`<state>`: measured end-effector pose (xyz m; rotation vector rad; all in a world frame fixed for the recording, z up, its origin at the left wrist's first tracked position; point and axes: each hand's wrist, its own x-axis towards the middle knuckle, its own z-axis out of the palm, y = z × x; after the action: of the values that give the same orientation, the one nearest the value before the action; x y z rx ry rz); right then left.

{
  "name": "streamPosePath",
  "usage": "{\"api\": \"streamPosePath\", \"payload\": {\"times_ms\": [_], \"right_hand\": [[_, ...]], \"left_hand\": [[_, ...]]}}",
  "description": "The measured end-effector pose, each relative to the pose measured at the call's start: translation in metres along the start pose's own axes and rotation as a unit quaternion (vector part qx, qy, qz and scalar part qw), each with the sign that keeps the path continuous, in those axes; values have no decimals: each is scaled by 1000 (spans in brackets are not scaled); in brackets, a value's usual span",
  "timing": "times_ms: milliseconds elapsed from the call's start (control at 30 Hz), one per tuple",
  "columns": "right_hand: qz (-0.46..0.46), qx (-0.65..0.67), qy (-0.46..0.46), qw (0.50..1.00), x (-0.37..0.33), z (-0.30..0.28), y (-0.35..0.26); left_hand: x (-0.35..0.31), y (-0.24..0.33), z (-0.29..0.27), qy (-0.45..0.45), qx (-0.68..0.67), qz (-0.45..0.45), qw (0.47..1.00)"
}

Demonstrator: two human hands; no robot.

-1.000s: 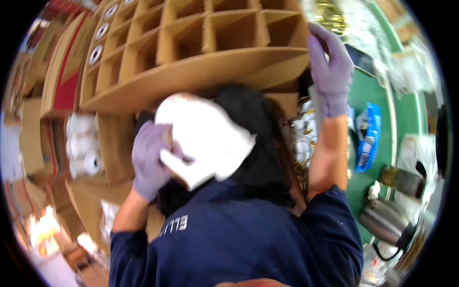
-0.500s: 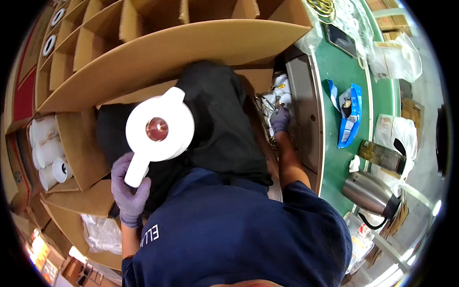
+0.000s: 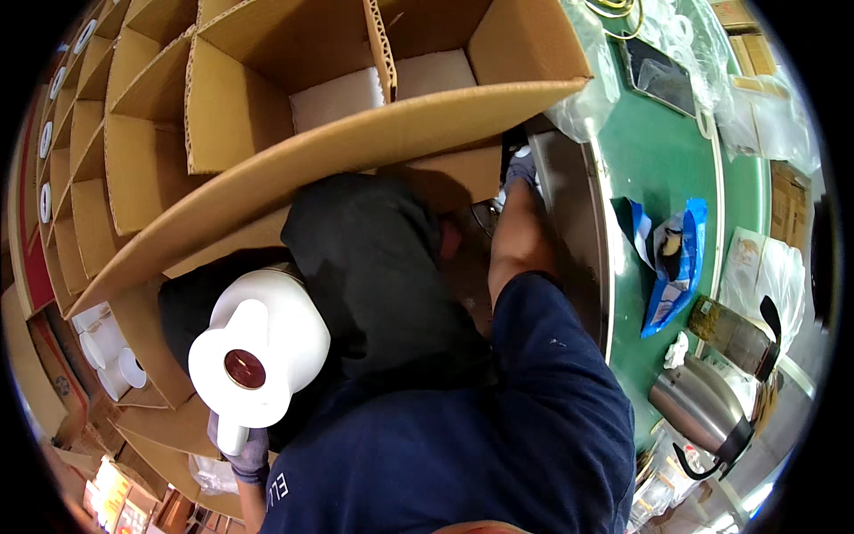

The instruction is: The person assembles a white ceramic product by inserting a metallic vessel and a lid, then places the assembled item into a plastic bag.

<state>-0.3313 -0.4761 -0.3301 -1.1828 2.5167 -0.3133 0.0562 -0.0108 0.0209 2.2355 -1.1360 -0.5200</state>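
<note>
L hand (image 3: 249,454) holds the white jug by the handle end, mostly hidden under it; R hand (image 3: 522,167) is down in a gap beside a grey panel (image 3: 569,222) under the tabletop's near edge, fingers hidden, so can't tell if wide, narrow or holding sth.

Biggest first: divided carton (image 3: 356,142) across the front, its near wall over the knees. Approx a column of its left cells hold white pcs w/ ring tops (image 3: 45,203); two nr cells show white pads (image 3: 434,73) at the btm. So filling looks partial, AFAICT.

Green tabletop (image 3: 648,165) runs along the right side. Smaller carton (image 3: 156,347) at left, below the big one's left corner, w/ white cups (image 3: 114,347) inside.

White jug (image 3: 307,325) is over the lap, tilted, outside the carton. Done: body, collar & handle are together. Left, prob: round top opening is uncovered, reddish inside, no lid on it.

Steel pot (image 3: 698,402) lies nr the tabletop's lower end, clear jar (image 3: 734,338) just above it. Blue pouch (image 3: 687,280), torn open, is mid-tabletop; dark phone-like slab (image 3: 654,76) nr the upper end. Smallest: tissue wad (image 3: 676,350) beside the pot.
</note>
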Motion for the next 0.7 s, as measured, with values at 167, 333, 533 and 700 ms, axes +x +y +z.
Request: {"api": "streamPosePath", "payload": {"times_ms": [167, 333, 533, 700], "right_hand": [[-18, 129, 25, 991, -29, -10, 40], [-101, 506, -112, 849, -176, -87, 91], [-390, 420, -175, 801, -320, -265, -10], [-856, 62, -10, 514, -372, -324, -99]], "left_hand": [[10, 24, 7, 29, -30, -33, 999], [10, 12, 15, 23, -39, 12, 999], [11, 11, 10, -13, -126, 113, 985], [13, 25, 9, -19, -166, 209, 963]]}}
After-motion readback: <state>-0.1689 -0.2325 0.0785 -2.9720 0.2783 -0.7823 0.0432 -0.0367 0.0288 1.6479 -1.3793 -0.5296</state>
